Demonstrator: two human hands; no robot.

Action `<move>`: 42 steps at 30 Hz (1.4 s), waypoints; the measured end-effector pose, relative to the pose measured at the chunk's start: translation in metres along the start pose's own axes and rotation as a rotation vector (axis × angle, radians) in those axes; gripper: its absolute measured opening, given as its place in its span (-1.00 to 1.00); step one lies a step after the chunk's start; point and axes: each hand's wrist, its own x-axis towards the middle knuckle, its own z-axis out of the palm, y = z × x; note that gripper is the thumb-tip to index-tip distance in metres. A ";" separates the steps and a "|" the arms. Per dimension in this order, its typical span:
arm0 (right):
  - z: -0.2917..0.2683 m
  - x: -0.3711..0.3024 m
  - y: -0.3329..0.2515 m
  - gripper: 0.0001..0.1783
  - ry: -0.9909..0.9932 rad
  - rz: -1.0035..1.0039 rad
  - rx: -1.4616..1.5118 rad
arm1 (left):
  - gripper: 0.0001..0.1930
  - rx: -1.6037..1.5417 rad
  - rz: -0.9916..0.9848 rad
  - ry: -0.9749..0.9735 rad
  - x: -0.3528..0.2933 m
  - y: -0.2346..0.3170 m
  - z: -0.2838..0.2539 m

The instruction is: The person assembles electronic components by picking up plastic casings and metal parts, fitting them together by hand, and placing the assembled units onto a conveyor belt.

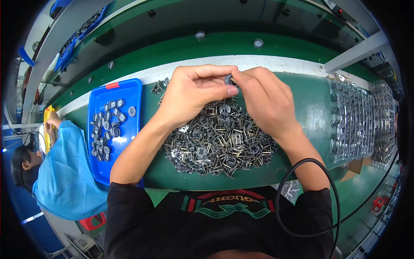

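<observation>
Between my two hands, above the far side of the green bench, is a small round grey part (228, 80). My left hand (189, 93) pinches it between thumb and fingers. The fingertips of my right hand (269, 97) press together at its right side; whether they hold a second small piece is hidden. Below both hands lies a big heap of small dark parts with brass-coloured pins (220, 142). To the left, a blue tray (134, 97) holds several round grey parts (120, 116) like the one in my fingers.
Stacked clear plastic trays (353, 123) stand at the right. Beyond a white rail (302, 64), a green conveyor belt (228, 41) carries spaced round parts. A co-worker in a blue smock (71, 172) sits at the left. A black cable (282, 216) loops by my right arm.
</observation>
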 end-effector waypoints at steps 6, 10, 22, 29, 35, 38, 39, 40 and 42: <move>0.011 -0.024 0.030 -0.64 -0.092 0.529 0.589 | -0.70 0.579 0.042 0.169 0.042 0.007 -0.022; 0.026 -0.049 0.056 -0.77 -0.411 0.368 0.501 | -0.70 0.695 0.137 0.235 0.108 0.007 -0.049; 0.026 -0.057 0.062 -0.83 -0.333 0.681 0.973 | -0.74 1.149 0.132 0.208 0.267 -0.027 0.005; 0.003 -0.058 0.097 -0.88 -0.040 1.161 1.206 | -0.57 1.140 0.316 -0.291 0.250 -0.030 0.049; -0.016 -0.069 0.115 -0.78 0.130 1.095 1.251 | -0.58 1.268 0.292 -0.287 0.244 -0.032 0.048; -0.024 -0.063 0.111 -0.82 0.127 1.124 1.228 | -0.59 0.862 0.114 -0.079 0.193 -0.011 0.048; -0.025 -0.058 0.106 -0.82 0.142 1.093 1.222 | -0.59 0.653 0.119 -0.059 0.171 -0.007 0.044; -0.025 -0.057 0.103 -0.82 0.162 1.073 1.209 | -0.57 0.502 0.033 -0.026 0.148 -0.001 0.046; -0.026 -0.050 0.089 -0.83 0.155 1.066 1.230 | -0.54 0.247 -0.026 0.054 0.102 0.005 0.045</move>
